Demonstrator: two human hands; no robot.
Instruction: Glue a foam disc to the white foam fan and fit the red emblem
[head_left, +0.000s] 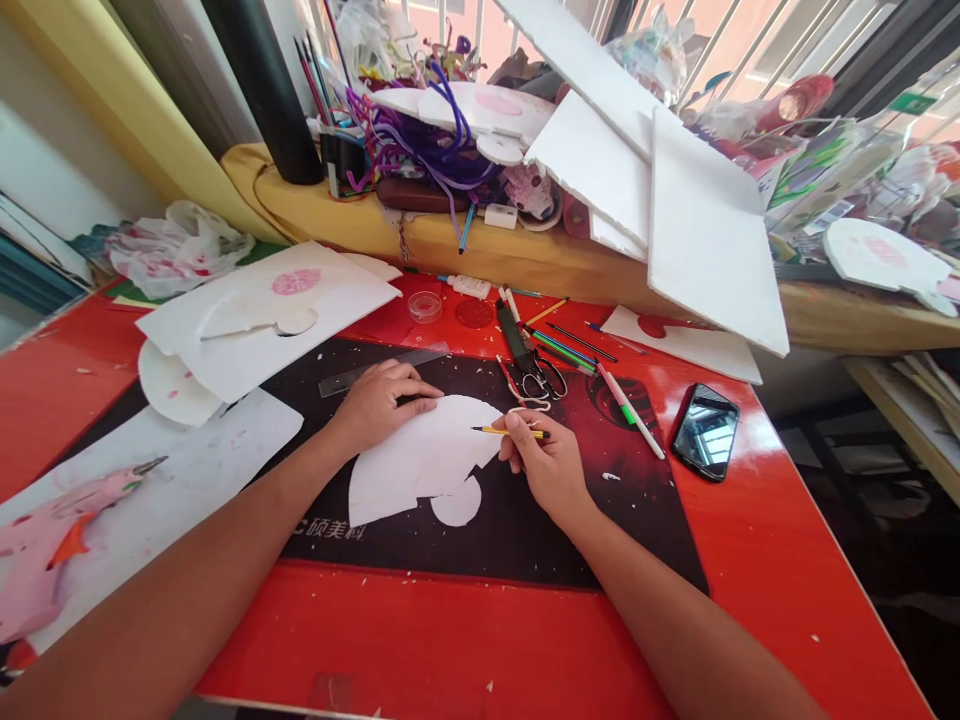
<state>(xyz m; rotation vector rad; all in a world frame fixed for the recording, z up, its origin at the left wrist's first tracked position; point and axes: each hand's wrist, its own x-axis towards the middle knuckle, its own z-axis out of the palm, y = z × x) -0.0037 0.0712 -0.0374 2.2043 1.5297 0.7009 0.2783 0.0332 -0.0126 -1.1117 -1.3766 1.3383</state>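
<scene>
A white cut-out (405, 462), fan-shaped with a small round lobe at its lower edge, lies flat on the black desk mat (480, 560). Over its upper left edge rests my left hand (382, 402), fingers stretched out and flat. My right hand (541, 455) pinches a yellow pencil (495, 431) whose dark tip points left, at the cut-out's right part. Whether the tip touches the surface I cannot tell. A clear ruler (352, 378) lies partly behind my left hand. Scissors (541, 380) lie just beyond my right hand.
White foam sheets (712, 220) lean at the back right. More cut pieces (262, 330) are stacked left, near a pink glue gun (67, 540). Pens (630, 410) and a green-black cutter (512, 333) lie behind the right hand. A phone (706, 432) sits at the right.
</scene>
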